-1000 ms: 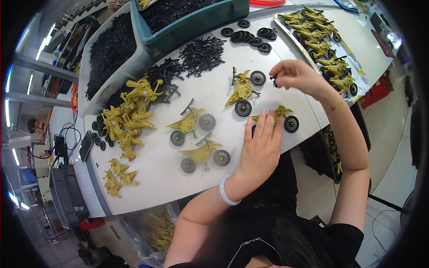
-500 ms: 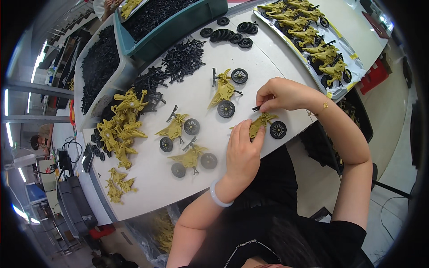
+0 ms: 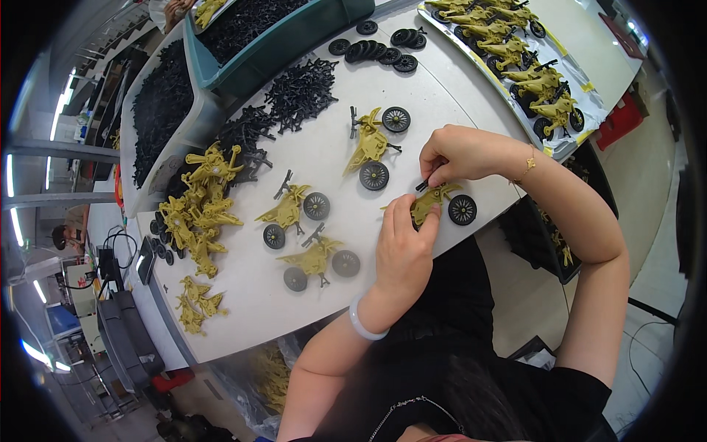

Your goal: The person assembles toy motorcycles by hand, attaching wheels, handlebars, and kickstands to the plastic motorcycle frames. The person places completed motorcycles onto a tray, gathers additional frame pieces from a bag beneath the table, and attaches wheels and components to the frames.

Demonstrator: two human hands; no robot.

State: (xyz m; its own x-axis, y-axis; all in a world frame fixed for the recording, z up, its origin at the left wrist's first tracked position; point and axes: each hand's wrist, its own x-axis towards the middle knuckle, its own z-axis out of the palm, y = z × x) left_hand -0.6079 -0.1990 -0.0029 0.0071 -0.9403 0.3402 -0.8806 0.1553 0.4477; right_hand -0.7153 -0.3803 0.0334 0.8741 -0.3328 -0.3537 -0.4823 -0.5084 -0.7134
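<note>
My left hand [image 3: 403, 247] holds a yellow toy motorcycle [image 3: 430, 204] down on the white table, with fingers and thumb closed around its body. One black spoked wheel [image 3: 462, 210] shows at its right end; my fingers cover much of the other end. Above it, my right hand [image 3: 458, 156] pinches a small black handlebar [image 3: 422, 186] against the top of the body. Whether the handlebar is seated there I cannot tell. To the left lie three more toy motorcycles with wheels and handlebars: an upper one [image 3: 370, 142], a middle one [image 3: 285, 208] and a lower one [image 3: 312, 259].
Loose black wheels [image 3: 373, 51] lie at the back. Heaps of black handlebars [image 3: 300, 94] and yellow bodies [image 3: 202, 206] cover the left side, beside a green bin [image 3: 294, 33] and a whitish bin [image 3: 147, 140]. A tray [image 3: 546, 151] of motorcycles stands at right.
The handlebar in my right hand has tilted more upright against the body. My right forearm and elbow have shifted slightly right and down; my left hand keeps its hold.
</note>
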